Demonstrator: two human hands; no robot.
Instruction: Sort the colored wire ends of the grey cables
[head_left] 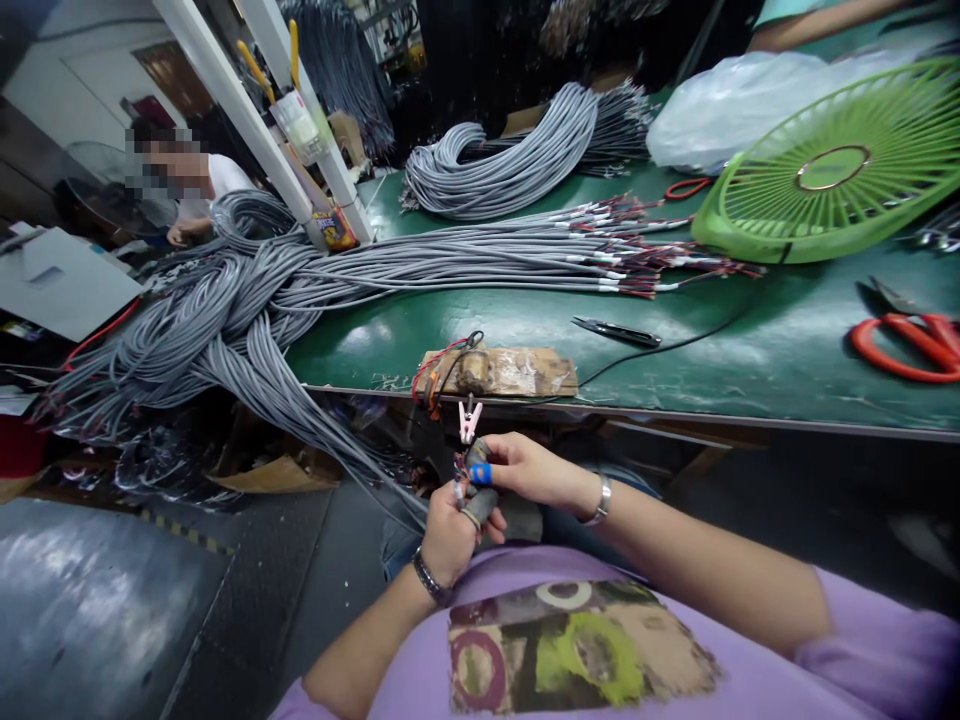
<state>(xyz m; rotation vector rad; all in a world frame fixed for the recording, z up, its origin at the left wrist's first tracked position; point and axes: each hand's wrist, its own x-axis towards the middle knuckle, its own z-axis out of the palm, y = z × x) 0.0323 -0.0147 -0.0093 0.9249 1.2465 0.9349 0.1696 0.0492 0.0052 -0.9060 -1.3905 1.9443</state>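
- Head view: our L hand [448, 540] & R hand [529, 470] are both closed, fingertips pinching coloured wires [459, 466] just below pink clip [469, 424].
- Green workbench [360, 350]: many grey cables [435, 262] w/ wire ends exposed.
- In-hand wires prob. unfinished; qty left: can't tell.

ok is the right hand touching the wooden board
Apart. The head view shows the right hand below the front edge of the green table, with a dark gap between it and the wooden board.
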